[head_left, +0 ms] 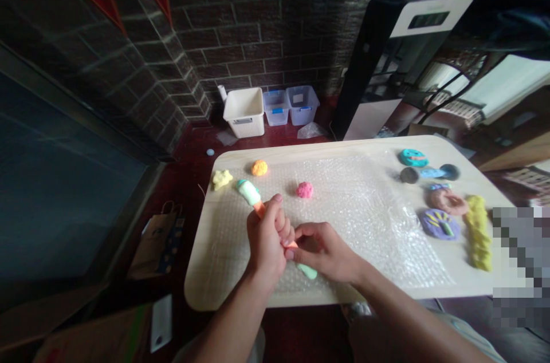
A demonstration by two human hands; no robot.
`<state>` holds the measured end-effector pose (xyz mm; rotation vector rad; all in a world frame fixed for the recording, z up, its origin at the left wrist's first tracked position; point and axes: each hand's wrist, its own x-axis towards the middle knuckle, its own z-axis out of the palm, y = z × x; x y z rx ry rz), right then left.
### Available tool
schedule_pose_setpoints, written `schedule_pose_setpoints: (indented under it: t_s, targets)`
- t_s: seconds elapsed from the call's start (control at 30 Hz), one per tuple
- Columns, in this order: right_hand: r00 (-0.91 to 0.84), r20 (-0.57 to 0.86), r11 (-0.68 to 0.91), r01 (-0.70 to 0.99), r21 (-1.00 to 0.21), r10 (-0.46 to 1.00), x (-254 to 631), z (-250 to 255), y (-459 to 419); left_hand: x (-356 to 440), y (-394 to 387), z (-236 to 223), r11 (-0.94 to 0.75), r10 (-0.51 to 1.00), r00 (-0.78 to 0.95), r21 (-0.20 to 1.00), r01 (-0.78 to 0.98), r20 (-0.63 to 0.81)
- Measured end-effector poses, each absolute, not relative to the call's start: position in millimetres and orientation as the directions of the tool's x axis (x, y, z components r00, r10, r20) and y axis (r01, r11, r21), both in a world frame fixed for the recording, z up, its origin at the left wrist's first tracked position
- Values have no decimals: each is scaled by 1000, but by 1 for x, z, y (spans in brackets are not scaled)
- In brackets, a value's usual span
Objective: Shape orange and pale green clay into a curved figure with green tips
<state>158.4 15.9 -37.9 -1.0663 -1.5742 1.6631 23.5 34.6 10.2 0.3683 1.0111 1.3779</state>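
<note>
My left hand point(268, 237) is closed in a fist around the orange middle of a modelling clay stick point(250, 192). The stick's upper end is thick and mint green, and sticks out past my fist. My right hand point(329, 254) pinches the orange part at the lower side of the fist with thumb and forefinger. A mint green lower end point(307, 270) shows beneath the right fingers; whether it joins the orange part is hidden. Beyond my hands lie a pink clay ball point(305, 190), an orange clay ball point(259, 168) and a pale yellow clay lump point(222, 179).
Bubble wrap point(356, 202) covers much of the wooden table point(199, 271). At the right lie a purple clay disc point(439, 224), a clay dumbbell point(432, 173), a yellow strip point(478, 231) and other clay shapes. Behind stand plastic bins point(244, 114) and a water dispenser point(378, 65).
</note>
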Motion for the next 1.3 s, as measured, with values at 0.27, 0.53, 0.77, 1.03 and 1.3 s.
schedule_pose_setpoints:
  t_s: [0.27,0.53,0.77,1.03,1.3]
  targets:
    - [-340,-58,-22,109,-994,939,158,-37,18,21,38,10,222,918,-92,693,-686,-385]
    - [-316,-16,77,280,-957,949,155,-36,16,26,34,6,227,930,-103,773,-593,-353]
    - [-343,-16,81,265,-961,939,159,-32,15,25,37,13,250,911,-57,656,-713,-409]
    - [-422,-24,114,298,-948,906,158,-32,15,22,38,10,224,909,-81,643,-732,-408]
    - [-443,-36,58,197,-979,896,157,-28,15,23,38,10,264,924,-8,651,-711,-383]
